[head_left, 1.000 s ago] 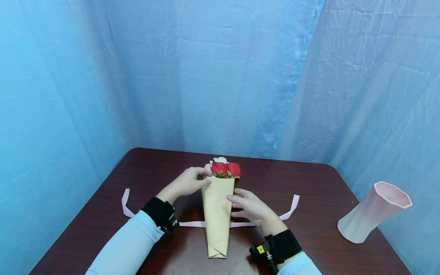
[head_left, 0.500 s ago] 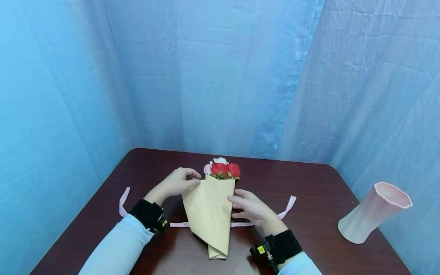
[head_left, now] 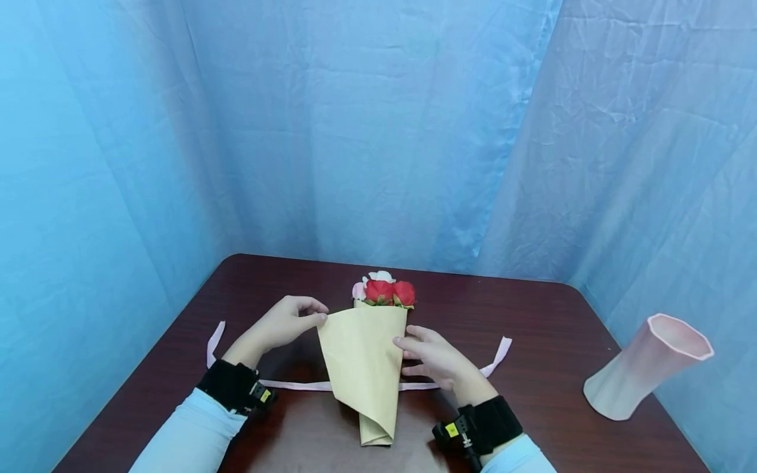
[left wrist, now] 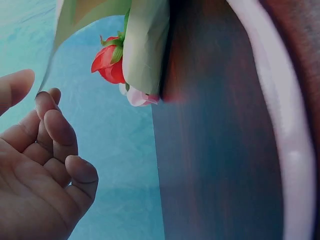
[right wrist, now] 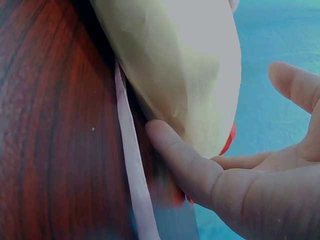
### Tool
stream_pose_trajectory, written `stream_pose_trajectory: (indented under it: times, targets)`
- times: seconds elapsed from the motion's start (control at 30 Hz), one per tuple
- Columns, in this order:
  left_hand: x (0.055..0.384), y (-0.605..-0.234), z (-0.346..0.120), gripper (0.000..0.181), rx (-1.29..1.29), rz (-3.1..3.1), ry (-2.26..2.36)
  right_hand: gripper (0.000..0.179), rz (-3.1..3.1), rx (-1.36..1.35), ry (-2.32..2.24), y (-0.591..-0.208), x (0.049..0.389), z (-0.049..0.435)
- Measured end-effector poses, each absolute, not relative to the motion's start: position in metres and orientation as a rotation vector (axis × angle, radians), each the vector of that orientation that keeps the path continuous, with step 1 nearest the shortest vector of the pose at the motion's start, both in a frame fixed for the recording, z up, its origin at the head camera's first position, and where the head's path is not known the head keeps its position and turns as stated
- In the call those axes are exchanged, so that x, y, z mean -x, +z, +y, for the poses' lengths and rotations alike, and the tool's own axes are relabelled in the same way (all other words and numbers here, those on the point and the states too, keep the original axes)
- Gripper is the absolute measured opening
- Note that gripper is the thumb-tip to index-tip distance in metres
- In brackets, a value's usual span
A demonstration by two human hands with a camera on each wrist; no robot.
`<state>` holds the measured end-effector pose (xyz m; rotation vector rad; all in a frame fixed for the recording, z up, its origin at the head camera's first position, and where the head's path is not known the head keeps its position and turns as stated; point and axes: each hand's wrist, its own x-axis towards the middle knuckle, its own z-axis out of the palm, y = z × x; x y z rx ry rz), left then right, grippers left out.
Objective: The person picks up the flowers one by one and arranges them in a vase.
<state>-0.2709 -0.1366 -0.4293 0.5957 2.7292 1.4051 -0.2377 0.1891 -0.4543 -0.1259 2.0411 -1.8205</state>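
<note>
Cream wrapping paper forms a cone around a small bouquet, its left flap spread outward. Above its top edge show red roses, plus a white and a pink flower. My left hand pinches the flap's upper left corner between thumb and index finger; the left wrist view shows the paper's edge running down to the index fingertip. Along the cone's right side, my right hand rests with extended fingers, a fingertip touching the paper low at the table. The flower stems are hidden inside.
A pale pink ribbon runs crosswise beneath the cone, its ends curling up on both sides. A pink-and-white vase stands at the right of the dark wooden table. Blue cloth hangs behind and at the sides.
My left hand has moved left, away from the flowers, drawing the paper's left flap outward from the narrow cone. My right hand has stayed by the right side.
</note>
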Motion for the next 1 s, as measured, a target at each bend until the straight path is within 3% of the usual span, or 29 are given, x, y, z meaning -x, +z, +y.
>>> stream_pose_trajectory:
  times: [0.43, 1.0]
  targets:
    - [0.259, -0.438, -0.132, 0.023, -0.513, 2.563, 1.624, 0.088, 2.027, 0.118, -1.82, -0.454, 0.237, 0.195]
    - [0.254, -0.438, -0.126, 0.061, -0.5, 2.104, 1.911, 0.082, 2.278, 0.142, -1.785, -0.438, 0.234, 0.205]
